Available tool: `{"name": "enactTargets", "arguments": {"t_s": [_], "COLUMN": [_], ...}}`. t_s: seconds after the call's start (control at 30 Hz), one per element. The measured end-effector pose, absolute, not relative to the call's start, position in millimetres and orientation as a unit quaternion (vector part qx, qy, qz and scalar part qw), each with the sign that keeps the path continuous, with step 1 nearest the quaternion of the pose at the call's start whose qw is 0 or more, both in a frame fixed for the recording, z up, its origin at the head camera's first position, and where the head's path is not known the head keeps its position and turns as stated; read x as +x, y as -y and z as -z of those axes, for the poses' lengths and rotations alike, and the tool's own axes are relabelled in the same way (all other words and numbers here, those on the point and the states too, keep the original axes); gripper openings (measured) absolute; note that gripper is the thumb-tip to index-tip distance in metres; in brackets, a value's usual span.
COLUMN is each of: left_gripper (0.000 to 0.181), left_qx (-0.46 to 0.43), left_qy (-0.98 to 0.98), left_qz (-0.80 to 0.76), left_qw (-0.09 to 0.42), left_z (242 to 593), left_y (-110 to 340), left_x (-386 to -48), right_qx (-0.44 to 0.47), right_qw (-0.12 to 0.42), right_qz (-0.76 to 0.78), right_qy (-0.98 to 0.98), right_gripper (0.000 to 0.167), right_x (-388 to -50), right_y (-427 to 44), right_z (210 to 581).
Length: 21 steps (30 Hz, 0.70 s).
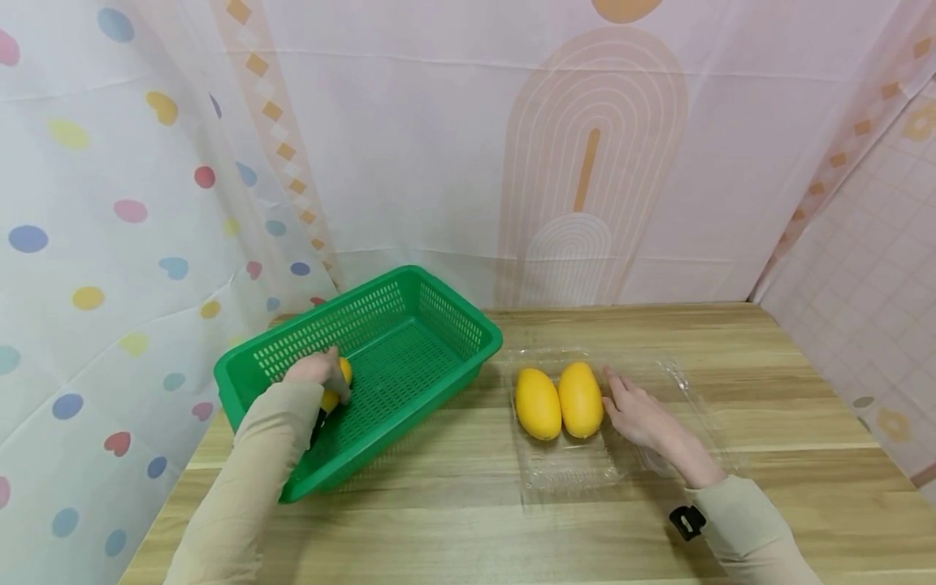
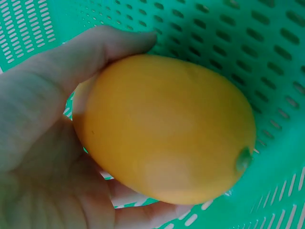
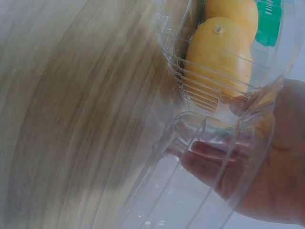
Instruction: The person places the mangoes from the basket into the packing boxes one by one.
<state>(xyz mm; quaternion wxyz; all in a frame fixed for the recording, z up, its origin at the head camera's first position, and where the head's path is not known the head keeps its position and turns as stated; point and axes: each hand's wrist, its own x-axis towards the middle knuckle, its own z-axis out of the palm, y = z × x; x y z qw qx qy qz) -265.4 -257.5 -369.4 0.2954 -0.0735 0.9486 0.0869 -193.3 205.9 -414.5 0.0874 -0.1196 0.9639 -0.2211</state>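
Note:
In the head view my left hand [image 1: 316,372] reaches into a green plastic basket [image 1: 398,426] on the left of the table. It grips a yellow melon [image 2: 167,129], with the thumb along one side and the fingers curled beneath, as the left wrist view shows. Two more yellow melons [image 1: 539,404] lie side by side in a clear plastic clamshell box [image 1: 563,471] to the right. My right hand [image 1: 643,416] holds the box's edge beside the right-hand melon [image 1: 581,400]. Through the clear plastic, its fingers [image 3: 205,167] show in the right wrist view.
The box's clear lid [image 1: 676,378] lies folded out to the right, partly under the right hand. A wooden table [image 1: 439,528] bears everything. Patterned curtains [image 1: 409,162] hang behind and at both sides. A black strap [image 1: 687,522] sits at the right sleeve.

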Motion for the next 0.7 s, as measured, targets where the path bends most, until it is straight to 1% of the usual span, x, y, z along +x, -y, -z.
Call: {"name": "enactTargets", "arguments": {"t_s": [0.17,0.43,0.7], "left_gripper": [0.100,0.091,0.088], "left_qx": [-0.067,-0.050,-0.026], "left_qy": [-0.953,-0.958,-0.964], "left_qz": [-0.091,-0.109,-0.107], "left_qw": [0.283,0.259,0.243], "left_z": [370,365,358], "left_y": [251,239,226], "left_x": [-267,-270,-272], "right_qx": [-0.122,-0.119,-0.120], "right_qw": [0.085,0.087,0.084], "right_qz": [0.219,0.219,0.217], "right_qy": [-0.964,-0.965,-0.965], "right_gripper": [0.056,0.056,0.056], "right_x": [-194,-195,-194], "right_y": [-206,-207,-207], "right_z": [416,416,415]}}
